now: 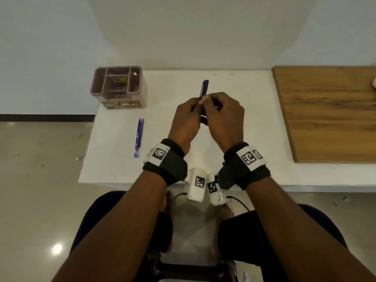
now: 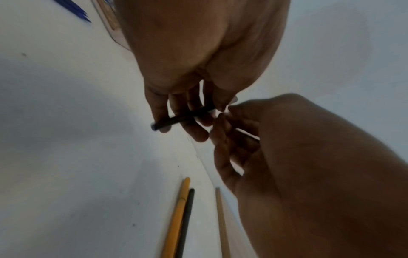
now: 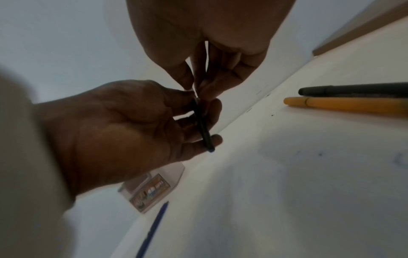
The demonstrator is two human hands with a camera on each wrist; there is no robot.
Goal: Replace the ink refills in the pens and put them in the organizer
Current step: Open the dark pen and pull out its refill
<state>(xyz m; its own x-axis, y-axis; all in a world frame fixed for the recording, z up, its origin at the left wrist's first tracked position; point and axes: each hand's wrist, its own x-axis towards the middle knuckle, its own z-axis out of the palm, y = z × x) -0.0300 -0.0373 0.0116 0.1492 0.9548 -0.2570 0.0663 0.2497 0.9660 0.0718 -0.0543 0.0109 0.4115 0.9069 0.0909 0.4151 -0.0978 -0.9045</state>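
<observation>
Both hands on a blue pen
Left hand [image 1: 186,119] grips the blue pen [image 1: 204,89]; right hand [image 1: 221,117] pinches beside those fingers; organizer [image 1: 120,87], label "OPEL", sits well left

Blue pen [image 1: 204,89] upright, 3 blue refills [image 1: 138,137] flat, organizer [image 1: 120,86] seemingly near-empty
</observation>
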